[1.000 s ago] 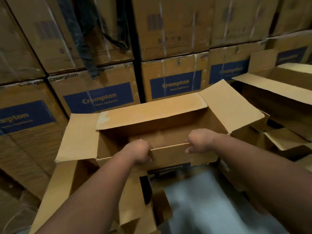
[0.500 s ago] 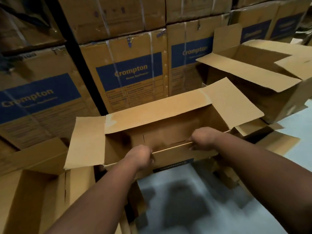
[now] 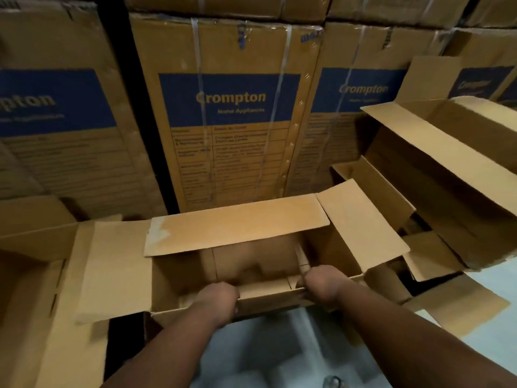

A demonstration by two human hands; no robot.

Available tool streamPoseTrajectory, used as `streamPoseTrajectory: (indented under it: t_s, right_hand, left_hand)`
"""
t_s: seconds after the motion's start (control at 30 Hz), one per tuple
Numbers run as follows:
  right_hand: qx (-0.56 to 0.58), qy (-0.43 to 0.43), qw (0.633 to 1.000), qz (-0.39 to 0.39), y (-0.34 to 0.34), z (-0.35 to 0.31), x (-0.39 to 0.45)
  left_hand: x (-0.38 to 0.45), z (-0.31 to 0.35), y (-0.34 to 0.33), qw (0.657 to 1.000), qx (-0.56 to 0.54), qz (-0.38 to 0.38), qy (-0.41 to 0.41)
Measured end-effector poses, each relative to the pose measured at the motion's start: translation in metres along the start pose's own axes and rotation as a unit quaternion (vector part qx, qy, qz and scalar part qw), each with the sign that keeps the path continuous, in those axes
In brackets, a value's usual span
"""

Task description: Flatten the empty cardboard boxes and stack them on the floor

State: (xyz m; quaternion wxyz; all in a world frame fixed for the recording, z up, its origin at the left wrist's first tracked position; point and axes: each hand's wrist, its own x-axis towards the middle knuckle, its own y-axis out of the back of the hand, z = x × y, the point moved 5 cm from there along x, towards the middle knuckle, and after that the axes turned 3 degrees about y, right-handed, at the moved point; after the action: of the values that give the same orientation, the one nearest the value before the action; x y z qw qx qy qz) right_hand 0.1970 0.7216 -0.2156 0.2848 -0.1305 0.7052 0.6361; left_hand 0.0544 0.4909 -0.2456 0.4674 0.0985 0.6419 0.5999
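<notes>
A wall of tall sealed brown cardboard cartons is filling the far side of the room, each one carrying a dark blue printed panel lettered "Crompton Home Appliances" and clear plastic strapping. A narrow dark gap is running between two of the stacks. Below, a pale grey smooth floor is lying in dim, warm light and catching soft shadows.

Dim warm light, soft motion blur, wide-angle bowing at edges.
</notes>
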Motion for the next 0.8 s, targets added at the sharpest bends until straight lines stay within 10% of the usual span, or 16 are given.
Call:
streamPoseTrajectory:
  t_s: [0.47, 0.8]
  right_hand:
    - [-0.018, 0.174, 0.984, -0.022, -0.189, 0.098, 0.092]
    - [0.025, 0.138, 0.987, -0.071, -0.401, 0.087, 0.168]
  left_hand:
    - [0.07, 0.079, -0.185, 0.991, -0.024, -0.065, 0.113]
    - [0.146, 0.054, -0.417, 0.991, -0.017, -0.113, 0.073]
